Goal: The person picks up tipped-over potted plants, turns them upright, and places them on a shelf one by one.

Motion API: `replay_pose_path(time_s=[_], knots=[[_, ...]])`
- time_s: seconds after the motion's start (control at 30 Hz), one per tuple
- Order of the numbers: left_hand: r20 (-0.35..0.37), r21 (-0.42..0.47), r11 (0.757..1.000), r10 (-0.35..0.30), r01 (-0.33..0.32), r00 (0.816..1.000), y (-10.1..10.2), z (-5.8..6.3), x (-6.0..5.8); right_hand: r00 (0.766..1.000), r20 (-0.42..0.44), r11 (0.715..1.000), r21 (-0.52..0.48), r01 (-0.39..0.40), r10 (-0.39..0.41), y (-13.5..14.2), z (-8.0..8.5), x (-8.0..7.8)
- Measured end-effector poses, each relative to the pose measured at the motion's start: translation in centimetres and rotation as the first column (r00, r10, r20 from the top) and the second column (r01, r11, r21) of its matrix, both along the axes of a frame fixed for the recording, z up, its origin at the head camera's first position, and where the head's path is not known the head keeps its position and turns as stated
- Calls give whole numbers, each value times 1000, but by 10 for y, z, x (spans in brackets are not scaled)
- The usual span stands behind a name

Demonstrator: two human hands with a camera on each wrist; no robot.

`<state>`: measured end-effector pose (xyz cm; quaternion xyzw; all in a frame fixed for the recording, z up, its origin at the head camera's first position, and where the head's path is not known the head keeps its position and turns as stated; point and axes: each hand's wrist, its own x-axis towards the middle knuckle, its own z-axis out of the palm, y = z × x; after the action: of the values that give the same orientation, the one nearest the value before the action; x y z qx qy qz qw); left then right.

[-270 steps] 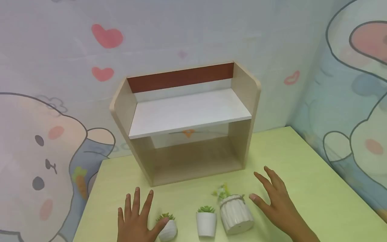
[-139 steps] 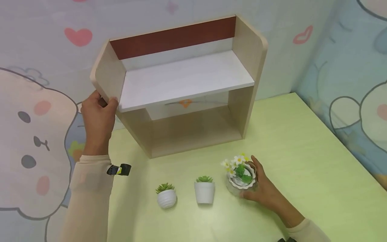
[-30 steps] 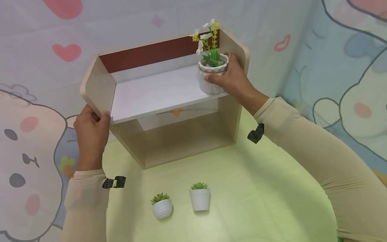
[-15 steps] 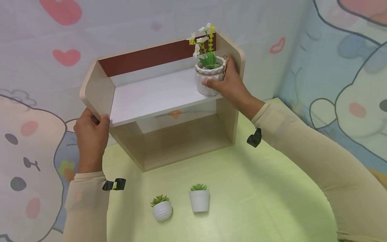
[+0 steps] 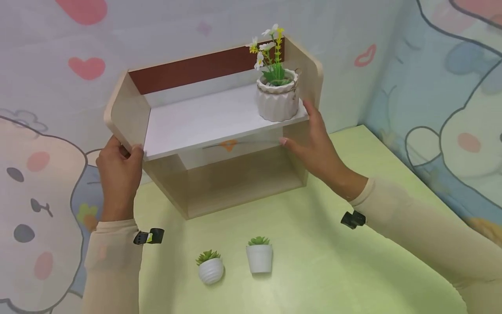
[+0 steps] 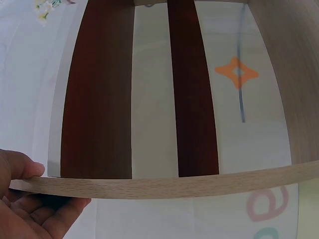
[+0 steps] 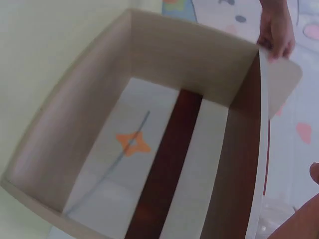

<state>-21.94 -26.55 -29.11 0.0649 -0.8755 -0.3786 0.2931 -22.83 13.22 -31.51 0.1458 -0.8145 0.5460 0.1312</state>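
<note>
Your left hand (image 5: 119, 176) pinches the shelf's (image 5: 196, 120) left side. Your right hand (image 5: 319, 150) spread, near flowerpot (image 5: 277, 102) upright on upper level. Two succulents (image 5: 210, 270) (image 5: 259, 258) on table (image 5: 313, 270).

left grip (image 5: 119, 171) curled, right grip (image 5: 319, 152) spread

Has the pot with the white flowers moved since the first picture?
Yes: the ribbed flowerpot went up, from the tabletop before the bookshelf onto its white upper shelf.
</note>
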Motion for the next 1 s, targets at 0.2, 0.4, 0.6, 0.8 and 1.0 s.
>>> replay_pose_path(time_s=[0.2,0.4,0.6,0.8,1.0], knots=[[-15,-18,1000,-7,7,1000,4,5,-2,991,47,990,-64,-124,127,8,-38,38],[-45,-5,1000,6,-6,999,5,7,-8,843,438,948,-201,-246,312,6,-95,57],[-21,22,999,24,-24,999,4,2,-8,598,710,925,-234,-298,372,-1,-132,76],[-19,32,999,33,-32,999,3,-1,-6,511,780,917,-198,-348,362,-12,-149,90],[-3,58,998,36,-36,999,4,-1,-2,458,830,915,-142,-379,318,-25,-161,96]])
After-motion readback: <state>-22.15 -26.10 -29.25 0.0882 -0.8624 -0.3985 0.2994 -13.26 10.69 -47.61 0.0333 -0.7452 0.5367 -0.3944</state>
